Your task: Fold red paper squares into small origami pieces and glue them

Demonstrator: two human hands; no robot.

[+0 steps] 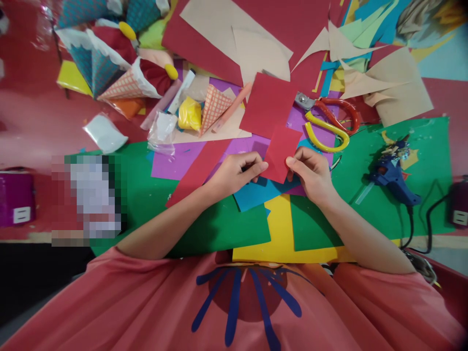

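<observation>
Between my two hands is a small red paper piece [281, 155], tilted above the table. My left hand [244, 170] pinches its lower left edge between thumb and fingers. On the opposite side, my right hand [310, 170] grips the right edge, thumb on top and the other fingers partly hidden beneath. A larger red paper sheet [268, 104] lies just beyond the piece. Scissors [329, 122] with one red and one yellow handle rest to the right of that sheet. Under my hands are blue paper [254, 195] and purple paper [175, 161].
A blue glue gun [395, 180] with a cord lies at right on a green sheet [431, 141]. Fabric-patterned paper cones [120, 90] stand at upper left. Bagged yellow clay [190, 113] and a white packet [105, 132] sit at left. Beige paper scraps [398, 92] cover the upper right.
</observation>
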